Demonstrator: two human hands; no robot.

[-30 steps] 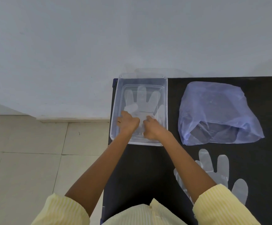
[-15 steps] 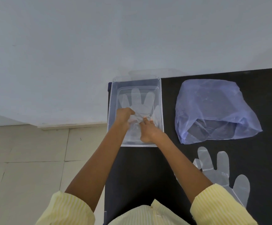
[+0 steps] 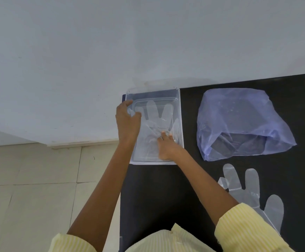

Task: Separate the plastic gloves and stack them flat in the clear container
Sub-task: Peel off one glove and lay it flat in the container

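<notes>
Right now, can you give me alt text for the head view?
Both hands work inside a clear container: left hand pinches a glove finger, right hand presses its crumpled palm. A purple bag and loose gloves lie on the black table.

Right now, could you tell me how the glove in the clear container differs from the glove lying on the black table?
The glove in the clear container lies inside the clear container; the glove on the table lies loose on the black table. The first is creased at its palm under the right hand, with the left hand at its edge; the second lies flat and untouched. Both are translucent plastic, fingers pointing away.
</notes>
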